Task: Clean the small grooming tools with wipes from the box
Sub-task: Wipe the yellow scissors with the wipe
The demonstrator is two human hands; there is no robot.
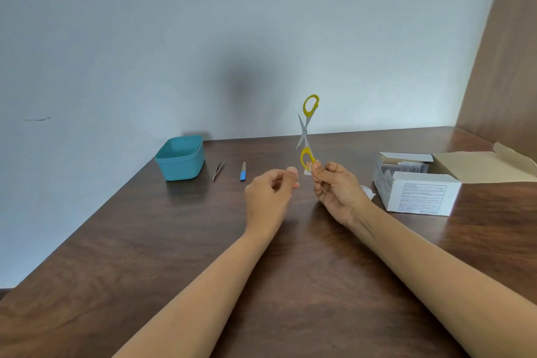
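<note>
Our right hand [334, 183] pinches the lower yellow plastic loop of the scissors [304, 132], upright above the worktop [174, 241], thin steel blades spread. Our left hand [270, 189] waits beside, its fingers loosely curled on nothing. We should wipe each smooth blade from pivot to tip. The cardboard wipes box [421, 195] stands open at the right.

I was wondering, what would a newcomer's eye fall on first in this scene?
The yellow-handled scissors, splayed wide open and held upright above the table, the right grip pinching their lower loop. Next, the teal tub at the back left and the open white box on the right.
</note>
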